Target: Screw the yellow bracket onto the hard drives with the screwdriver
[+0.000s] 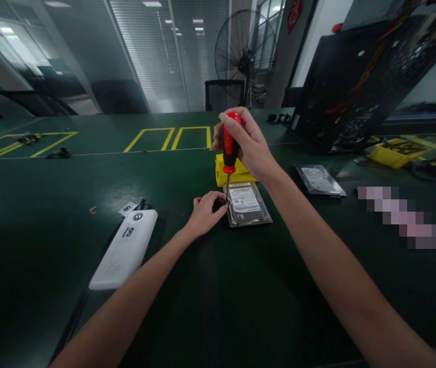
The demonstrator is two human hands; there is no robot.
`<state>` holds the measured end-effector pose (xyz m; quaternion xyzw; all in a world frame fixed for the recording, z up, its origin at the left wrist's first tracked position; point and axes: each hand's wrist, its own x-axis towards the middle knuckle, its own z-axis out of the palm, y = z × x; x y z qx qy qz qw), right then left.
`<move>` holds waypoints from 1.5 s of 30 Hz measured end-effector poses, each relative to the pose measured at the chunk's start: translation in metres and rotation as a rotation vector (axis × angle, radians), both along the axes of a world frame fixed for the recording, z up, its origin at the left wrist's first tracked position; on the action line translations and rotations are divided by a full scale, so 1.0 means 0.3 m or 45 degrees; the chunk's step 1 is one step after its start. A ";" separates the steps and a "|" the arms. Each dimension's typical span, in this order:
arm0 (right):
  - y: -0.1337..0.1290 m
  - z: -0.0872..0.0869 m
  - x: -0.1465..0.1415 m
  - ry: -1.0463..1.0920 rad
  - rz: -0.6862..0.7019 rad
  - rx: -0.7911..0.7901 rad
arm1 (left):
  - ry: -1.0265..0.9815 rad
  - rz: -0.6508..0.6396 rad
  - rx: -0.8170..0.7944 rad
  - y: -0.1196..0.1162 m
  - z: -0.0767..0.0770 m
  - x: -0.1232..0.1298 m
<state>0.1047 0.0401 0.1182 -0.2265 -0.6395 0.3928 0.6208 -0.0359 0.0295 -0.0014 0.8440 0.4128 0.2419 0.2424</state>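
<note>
A hard drive (246, 199) with a white label lies flat on the green table. My right hand (250, 145) grips the red and black handle of a screwdriver (230, 140), held upright with its tip at the drive's left edge. At that same edge my left hand (208, 209) has its thumb and fingers closed in around the screwdriver tip; whether they hold a small part there is too small to tell. Directly behind the drive sits a yellow box-like object (223, 171), partly covered by my right hand and the screwdriver.
A second hard drive (319, 180) lies to the right, before a black computer case (340, 92). Further right is a yellow tray (396, 154) with cables. At left lies a white power bank marked 18 (125, 250) with a black cable. A fan (244, 61) stands behind the table.
</note>
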 end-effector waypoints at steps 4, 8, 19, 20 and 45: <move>0.002 -0.002 0.000 -0.065 -0.116 -0.023 | 0.007 0.002 -0.003 -0.002 0.004 0.000; 0.002 -0.002 -0.001 -0.054 -0.146 -0.022 | 0.007 0.017 0.001 -0.001 0.000 0.003; -0.009 0.005 -0.009 -0.080 -0.084 0.022 | 0.009 0.011 0.006 0.001 -0.002 0.002; -0.005 0.003 -0.010 -0.061 -0.061 0.026 | 0.006 0.007 0.007 0.001 -0.002 0.002; 0.012 -0.012 0.006 -0.036 -0.079 0.006 | 0.007 0.020 0.007 0.002 -0.004 0.004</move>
